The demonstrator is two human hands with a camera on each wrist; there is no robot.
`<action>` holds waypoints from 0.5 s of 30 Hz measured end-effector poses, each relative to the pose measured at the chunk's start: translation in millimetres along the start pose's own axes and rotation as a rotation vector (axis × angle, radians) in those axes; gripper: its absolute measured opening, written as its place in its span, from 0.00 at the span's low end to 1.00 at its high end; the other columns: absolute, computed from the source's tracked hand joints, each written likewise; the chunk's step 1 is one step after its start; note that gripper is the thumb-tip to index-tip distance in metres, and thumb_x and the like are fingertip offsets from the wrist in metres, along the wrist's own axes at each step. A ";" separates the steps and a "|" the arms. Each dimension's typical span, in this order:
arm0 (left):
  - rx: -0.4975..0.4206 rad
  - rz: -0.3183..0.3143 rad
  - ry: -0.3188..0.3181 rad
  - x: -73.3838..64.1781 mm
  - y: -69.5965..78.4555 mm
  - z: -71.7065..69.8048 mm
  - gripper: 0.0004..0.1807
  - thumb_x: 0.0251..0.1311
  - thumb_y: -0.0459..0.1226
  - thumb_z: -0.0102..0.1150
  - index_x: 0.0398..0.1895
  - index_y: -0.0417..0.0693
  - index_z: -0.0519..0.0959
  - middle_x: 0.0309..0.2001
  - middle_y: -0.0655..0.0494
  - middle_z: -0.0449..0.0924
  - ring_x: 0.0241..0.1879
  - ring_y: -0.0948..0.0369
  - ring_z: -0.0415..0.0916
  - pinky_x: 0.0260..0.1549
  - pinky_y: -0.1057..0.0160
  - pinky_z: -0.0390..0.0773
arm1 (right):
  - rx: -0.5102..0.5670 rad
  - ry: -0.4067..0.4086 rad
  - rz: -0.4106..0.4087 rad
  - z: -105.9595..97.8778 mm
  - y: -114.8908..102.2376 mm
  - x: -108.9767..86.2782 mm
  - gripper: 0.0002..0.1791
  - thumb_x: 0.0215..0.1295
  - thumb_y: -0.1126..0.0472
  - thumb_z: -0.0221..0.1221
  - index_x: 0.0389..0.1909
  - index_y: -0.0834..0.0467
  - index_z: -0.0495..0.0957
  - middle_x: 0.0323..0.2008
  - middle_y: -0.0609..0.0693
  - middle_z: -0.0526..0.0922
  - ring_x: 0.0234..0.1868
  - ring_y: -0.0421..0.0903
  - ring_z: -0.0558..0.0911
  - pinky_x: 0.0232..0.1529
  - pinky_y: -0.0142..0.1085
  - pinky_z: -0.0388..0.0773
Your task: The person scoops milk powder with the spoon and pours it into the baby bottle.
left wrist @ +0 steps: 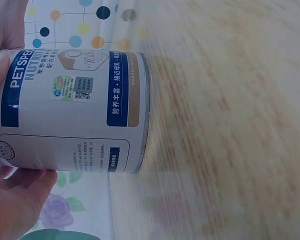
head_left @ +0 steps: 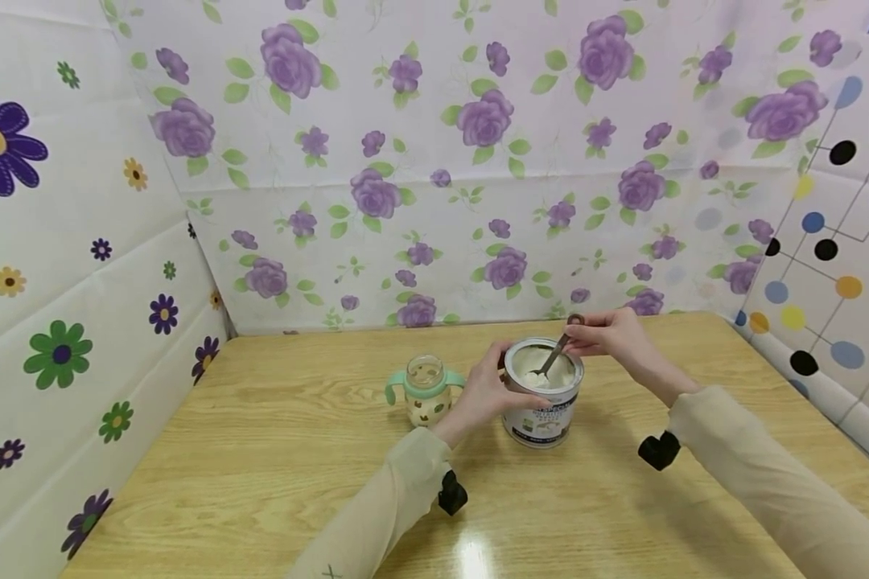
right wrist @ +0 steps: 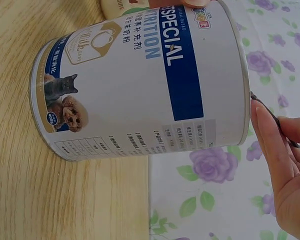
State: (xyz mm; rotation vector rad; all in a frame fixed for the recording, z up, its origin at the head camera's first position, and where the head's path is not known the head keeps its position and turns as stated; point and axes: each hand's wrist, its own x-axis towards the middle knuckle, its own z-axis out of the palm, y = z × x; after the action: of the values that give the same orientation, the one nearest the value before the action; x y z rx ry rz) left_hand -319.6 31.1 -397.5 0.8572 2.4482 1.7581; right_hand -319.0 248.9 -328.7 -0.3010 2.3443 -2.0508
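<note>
A white and blue milk powder can (head_left: 539, 422) stands upright on the wooden table, its top off and pale powder (head_left: 550, 372) showing inside. My left hand (head_left: 488, 392) grips the can round its side, thumb toward the front. With my right hand (head_left: 608, 338) I pinch the handle of a dark spoon (head_left: 556, 354), whose tip is down in the powder. The right wrist view shows the can's printed front (right wrist: 140, 85) with a cat and a dog on the label; there the spoon is mostly hidden behind the fingers (right wrist: 270, 145).
Just left of the can, a baby bottle (head_left: 426, 394) with mint-green handles stands uncapped, partly behind my left wrist. Flowered cloth (head_left: 405, 201) hangs along the table's back edge, with patterned cloths at both sides. Bare wood (head_left: 275, 450) lies left of the bottle.
</note>
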 end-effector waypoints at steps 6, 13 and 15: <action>0.017 -0.013 0.003 -1.4 -0.4 1.0 0.47 0.32 0.45 0.77 0.59 0.51 0.62 0.51 0.62 0.69 0.50 0.64 0.67 0.46 0.62 0.69 | 0.072 0.056 -0.024 -3.4 5.1 -0.4 0.19 0.61 0.68 0.57 0.46 0.81 0.68 0.27 0.59 0.81 0.29 0.49 0.82 0.36 0.41 0.75; 0.000 -0.007 0.005 -1.5 -0.3 0.5 0.47 0.31 0.44 0.77 0.59 0.52 0.62 0.50 0.64 0.68 0.51 0.62 0.67 0.46 0.61 0.69 | 0.204 0.061 -0.114 -9.4 7.2 -2.5 0.13 0.60 0.70 0.57 0.41 0.77 0.74 0.28 0.61 0.81 0.30 0.49 0.82 0.36 0.40 0.75; -0.004 -0.008 0.007 -1.3 -0.3 0.3 0.47 0.31 0.44 0.77 0.59 0.52 0.62 0.50 0.64 0.68 0.51 0.61 0.67 0.46 0.61 0.69 | 0.235 0.056 -0.127 -10.0 7.1 -2.7 0.14 0.59 0.70 0.57 0.41 0.78 0.73 0.28 0.61 0.81 0.30 0.50 0.82 0.36 0.39 0.75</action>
State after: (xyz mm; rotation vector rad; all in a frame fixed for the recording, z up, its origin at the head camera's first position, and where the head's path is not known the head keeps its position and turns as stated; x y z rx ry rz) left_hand -318.5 30.7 -398.2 0.8412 2.4473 1.7659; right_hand -318.6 260.0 -334.6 -0.4002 2.1336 -2.3944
